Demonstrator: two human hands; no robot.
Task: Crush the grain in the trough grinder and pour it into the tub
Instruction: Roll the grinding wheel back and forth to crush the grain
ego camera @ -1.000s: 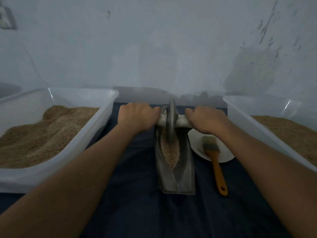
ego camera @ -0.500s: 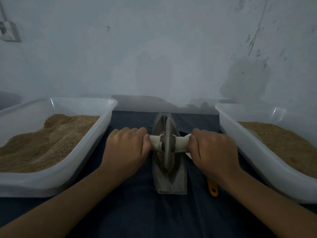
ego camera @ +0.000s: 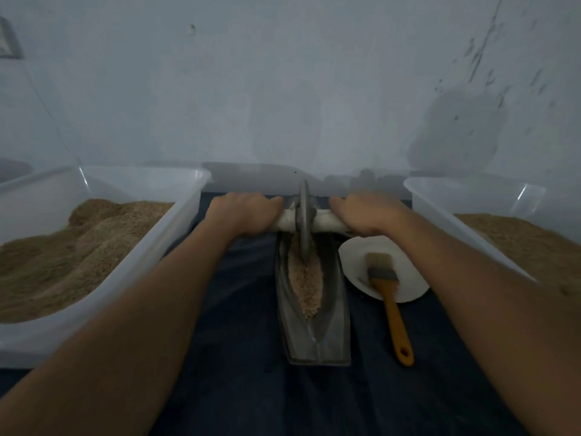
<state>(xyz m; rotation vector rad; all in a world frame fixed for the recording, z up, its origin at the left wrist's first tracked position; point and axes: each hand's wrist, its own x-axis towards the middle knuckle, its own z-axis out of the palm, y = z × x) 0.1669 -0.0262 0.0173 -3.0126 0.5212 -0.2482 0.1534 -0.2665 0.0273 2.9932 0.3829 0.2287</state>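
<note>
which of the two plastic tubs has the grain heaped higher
The tub on the left: its grain rises in a mound against the back wall, while the tub on the right holds a lower, flatter layer.

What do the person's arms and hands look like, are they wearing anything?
Both arms are bare right up to the picture's edge: no sleeves show. The left hand and right hand have no gloves, and no rings, watch or bracelets can be seen in this dim light.
</note>
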